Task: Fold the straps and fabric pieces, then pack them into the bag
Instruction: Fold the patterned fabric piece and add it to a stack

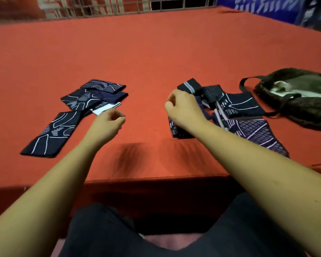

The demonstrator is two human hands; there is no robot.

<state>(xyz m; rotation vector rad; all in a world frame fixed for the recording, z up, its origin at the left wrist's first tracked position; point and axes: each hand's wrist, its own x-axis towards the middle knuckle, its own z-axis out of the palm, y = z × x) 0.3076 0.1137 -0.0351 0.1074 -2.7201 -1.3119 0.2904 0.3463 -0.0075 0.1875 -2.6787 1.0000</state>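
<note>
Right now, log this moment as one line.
left hand: empty, by left pile | right hand: over right pile, grip unclear | bag: open, far right

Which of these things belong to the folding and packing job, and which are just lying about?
Job:
left group of dark patterned pieces
right heap of patterned pieces
dark bag

Just there:
red table cover
metal railing
blue patterned cloth behind

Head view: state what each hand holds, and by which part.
Left hand holds nothing, fingers loosely curled. Right hand curls over the fabric pile; whether it grips a piece cannot be told.
</note>
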